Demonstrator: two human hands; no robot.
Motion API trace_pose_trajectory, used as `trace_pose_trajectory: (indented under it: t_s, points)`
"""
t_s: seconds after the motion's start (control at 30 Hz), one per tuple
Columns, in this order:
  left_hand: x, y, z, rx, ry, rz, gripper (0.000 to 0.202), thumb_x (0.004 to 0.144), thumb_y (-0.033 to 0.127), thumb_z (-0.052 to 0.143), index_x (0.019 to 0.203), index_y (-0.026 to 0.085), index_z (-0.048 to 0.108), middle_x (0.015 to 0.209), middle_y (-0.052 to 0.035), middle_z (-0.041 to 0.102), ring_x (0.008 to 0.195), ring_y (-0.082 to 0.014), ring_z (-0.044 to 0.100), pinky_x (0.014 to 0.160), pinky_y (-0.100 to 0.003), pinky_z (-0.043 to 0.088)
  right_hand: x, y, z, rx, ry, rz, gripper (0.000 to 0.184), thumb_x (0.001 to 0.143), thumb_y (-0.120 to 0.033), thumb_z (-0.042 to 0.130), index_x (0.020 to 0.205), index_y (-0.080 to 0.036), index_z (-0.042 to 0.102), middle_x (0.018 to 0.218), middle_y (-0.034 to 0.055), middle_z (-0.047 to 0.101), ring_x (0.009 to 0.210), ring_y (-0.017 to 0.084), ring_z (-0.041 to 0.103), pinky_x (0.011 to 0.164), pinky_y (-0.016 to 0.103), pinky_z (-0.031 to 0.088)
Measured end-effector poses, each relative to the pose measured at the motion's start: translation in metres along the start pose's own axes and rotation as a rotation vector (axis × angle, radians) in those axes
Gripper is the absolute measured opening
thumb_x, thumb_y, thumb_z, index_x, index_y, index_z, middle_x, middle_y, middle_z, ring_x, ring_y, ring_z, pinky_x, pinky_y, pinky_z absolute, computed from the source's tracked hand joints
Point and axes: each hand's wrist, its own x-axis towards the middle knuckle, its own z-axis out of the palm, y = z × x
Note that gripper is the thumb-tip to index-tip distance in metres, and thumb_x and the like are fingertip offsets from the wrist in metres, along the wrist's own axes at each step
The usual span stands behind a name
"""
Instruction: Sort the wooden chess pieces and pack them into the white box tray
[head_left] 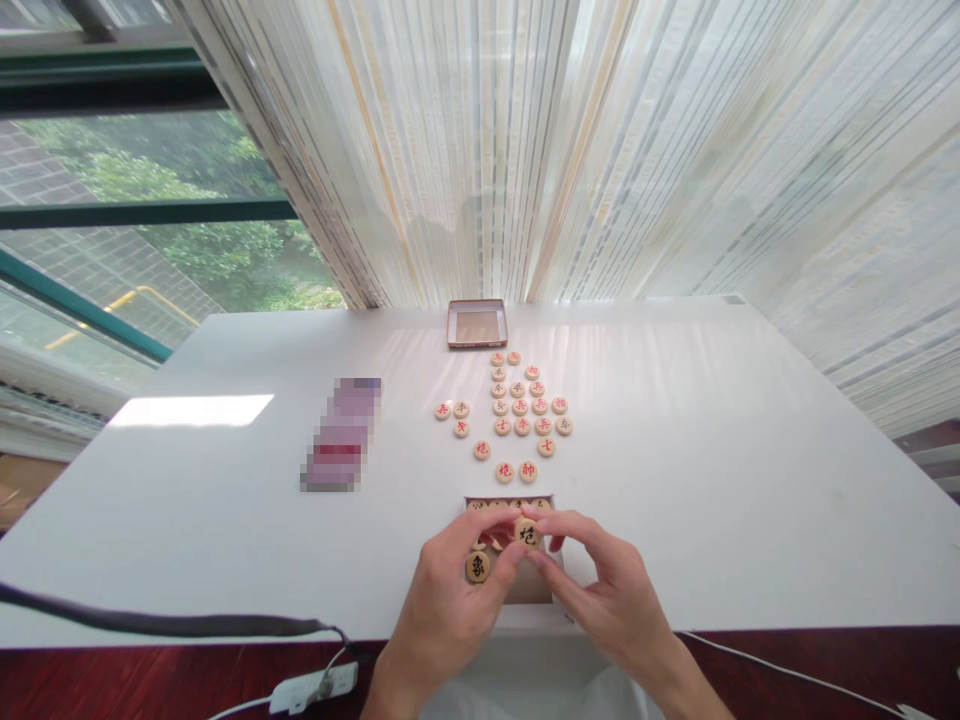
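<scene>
Both hands meet over a small open box (534,592) at the near edge of the white table (712,470). My left hand (448,590) and my right hand (609,590) pinch one round wooden chess piece (528,535) with a black character between their fingertips. Another black-marked piece (478,567) lies in the box just under my left fingers. Beyond the box, several round pieces (519,408) with red characters lie face up on the table.
An empty box lid (477,324) sits at the far side near the striped curtain (570,140). A blurred flat object (343,433) lies to the left. A dark cable (165,624) and a white power strip (313,687) run along the near edge.
</scene>
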Motion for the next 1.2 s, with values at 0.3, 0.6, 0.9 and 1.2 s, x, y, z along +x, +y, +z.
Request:
trace_pose_trajectory:
  t_s: [0.3, 0.6, 0.9, 1.2]
  points:
    - [-0.002, 0.002, 0.001, -0.16, 0.045, -0.103, 0.014, 0.095, 0.028, 0.061, 0.105, 0.023, 0.07, 0.102, -0.0026, 0.075, 0.088, -0.0158, 0.07, 0.083, -0.026, 0.057, 0.002, -0.004, 0.005, -0.008, -0.062, -0.043, 0.035, 0.092, -0.011, 0.062, 0.122, -0.029, 0.064, 0.122, 0.006, 0.072, 0.108, 0.021, 0.069, 0.089, 0.033, 0.059]
    - [-0.003, -0.005, 0.005, -0.187, -0.003, -0.116, 0.022, 0.095, 0.025, 0.063, 0.117, 0.025, 0.067, 0.112, -0.0025, 0.073, 0.095, -0.0156, 0.07, 0.087, -0.026, 0.055, 0.005, -0.006, 0.006, 0.121, -0.017, 0.018, 0.025, 0.094, -0.014, 0.062, 0.115, -0.026, 0.068, 0.106, 0.0052, 0.07, 0.091, 0.018, 0.068, 0.08, 0.031, 0.059]
    - [-0.001, -0.005, -0.002, -0.09, -0.012, -0.061, 0.026, 0.094, 0.027, 0.065, 0.12, 0.029, 0.066, 0.112, -0.0008, 0.072, 0.099, -0.0162, 0.068, 0.091, -0.027, 0.054, 0.004, -0.002, 0.006, 0.118, -0.052, 0.092, 0.027, 0.096, -0.02, 0.063, 0.121, -0.027, 0.067, 0.109, 0.0054, 0.071, 0.092, 0.018, 0.067, 0.084, 0.031, 0.057]
    - [-0.001, -0.009, -0.003, -0.042, -0.02, -0.022, 0.029, 0.094, 0.026, 0.065, 0.123, 0.032, 0.065, 0.113, 0.001, 0.072, 0.101, -0.0153, 0.067, 0.093, -0.027, 0.054, 0.004, -0.002, 0.005, 0.131, -0.067, 0.143, 0.027, 0.096, -0.023, 0.064, 0.122, -0.029, 0.066, 0.111, 0.0037, 0.071, 0.094, 0.017, 0.067, 0.087, 0.03, 0.056]
